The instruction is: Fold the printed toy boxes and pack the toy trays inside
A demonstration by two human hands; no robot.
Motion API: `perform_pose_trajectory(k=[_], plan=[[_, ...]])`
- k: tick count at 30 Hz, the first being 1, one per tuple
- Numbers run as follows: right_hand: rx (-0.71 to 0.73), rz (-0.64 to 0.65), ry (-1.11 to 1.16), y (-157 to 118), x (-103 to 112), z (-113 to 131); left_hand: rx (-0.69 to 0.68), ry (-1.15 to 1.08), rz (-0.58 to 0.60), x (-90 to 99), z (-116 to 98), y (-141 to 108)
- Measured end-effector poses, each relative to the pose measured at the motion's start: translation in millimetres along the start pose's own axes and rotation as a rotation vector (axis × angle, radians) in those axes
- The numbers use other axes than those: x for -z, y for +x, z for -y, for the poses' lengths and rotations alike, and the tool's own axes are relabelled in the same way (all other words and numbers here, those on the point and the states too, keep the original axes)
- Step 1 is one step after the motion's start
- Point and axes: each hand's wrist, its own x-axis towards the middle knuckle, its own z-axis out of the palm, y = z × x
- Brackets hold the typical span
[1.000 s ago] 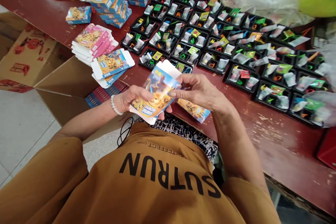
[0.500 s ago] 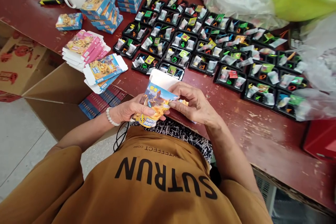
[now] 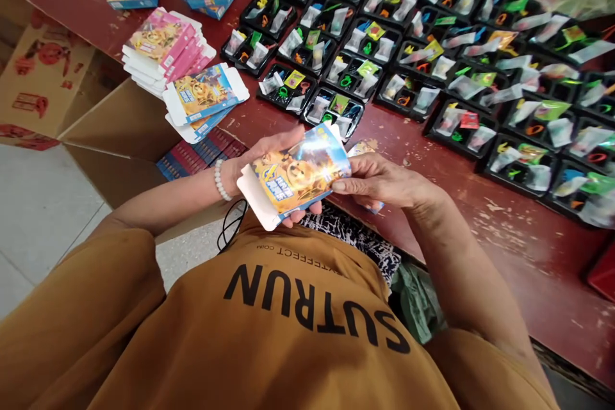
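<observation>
Has moved the left thumb off the printed face of the carton (image 3: 302, 170) since half a second ago, resting it now along the upper edge, and has turned the lower-left end, with its white flap (image 3: 258, 197), fully into view. Cradles the carton from beneath with the left hand (image 3: 259, 146), fingers showing past the lower edge. Pinches the right end with the right hand (image 3: 389, 182), thumb on the front. Holds it so between both hands, near the edge of the red table (image 3: 456, 218), nearer than the black trays (image 3: 331, 112). Wears a beaded bracelet (image 3: 221, 180) on the left wrist. To the left, just beside each other, blue cartons (image 3: 202, 96) and a pile of pink cartons (image 3: 161, 45).
</observation>
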Motion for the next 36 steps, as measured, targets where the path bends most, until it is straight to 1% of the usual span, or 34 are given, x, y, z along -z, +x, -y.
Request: perform_pose_trajectory(k=[2,3,4,5,6,8,9,10,11,12,13,14,15,16,18,21,24,26,32,36], plan=[[0.056,-0.16,0.049,-0.8,-4.8,-5.9,-0.064,0.004,-0.082,-1.3,-6.7,1.5],[0.08,-0.234,0.073,-0.6,-6.7,-7.8,-0.133,0.005,-0.154,-0.8,-9.4,1.1],[0.096,-0.291,0.095,-0.3,-7.9,-9.2,-0.241,0.01,-0.255,0.2,-10.8,-0.4],[0.105,-0.332,0.12,0.1,-8.4,-10.0,-0.392,0.022,-0.382,1.5,-10.5,-3.2],[0.113,-0.365,0.149,0.4,-8.2,-10.3,-0.573,0.05,-0.528,2.6,-7.9,-7.5],[0.137,-0.427,0.197,0.7,-6.7,-10.0,-1.015,0.184,-0.868,2.2,4.3,-19.6],[0.148,-0.458,0.209,0.9,-6.1,-9.7,-1.212,0.319,-1.03,0.2,13.2,-26.4],[0.156,-0.484,0.213,1.3,-6.0,-9.4,-1.399,0.498,-1.182,-3.0,23.2,-32.6],[0.16,-0.505,0.212,1.9,-6.5,-9.2,-1.465,0.752,-1.262,-7.1,33.4,-37.5],[0.157,-0.523,0.211,2.8,-7.7,-9.1,-1.439,1.013,-1.287,-11.5,42.6,-40.6],[0.152,-0.538,0.211,4.0,-9.6,-9.1,-1.357,1.205,-1.286,-15.5,50.2,-41.7],[0.151,-0.556,0.213,5.4,-12.2,-9.2,-1.248,1.316,-1.269,-18.6,55.7,-40.7],[0.156,-0.575,0.215,6.9,-15.3,-9.5,-1.145,1.358,-1.252,-20.3,58.9,-38.3],[0.167,-0.592,0.217,8.5,-18.6,-9.8,-1.068,1.347,-1.248,-20.7,60.0,-34.9],[0.208,-0.617,0.218,11.3,-25.1,-10.9,-0.984,1.291,-1.259,-18.0,58.4,-27.4],[0.27,-0.66,0.224,14.1,-31.9,-13.0,-0.989,1.298,-1.294,-12.4,54.5,-19.1],[0.295,-0.692,0.242,15.4,-34.3,-14.9,-1.034,1.393,-1.315,-11.1,54.4,-14.8],[0.303,-0.692,0.249,15.8,-34.1,-16.1,-1.044,1.454,-1.331,-12.2,55.3,-13.0],[0.302,-0.69,0.239,16.3,-33.2,-19.8,-0.968,1.446,-1.357,-14.9,53.5,-10.7],[0.307,-0.685,0.239,16.6,-34.8,-20.2,-0.947,1.529,-1.379,-12.7,51.7,-10.1]])
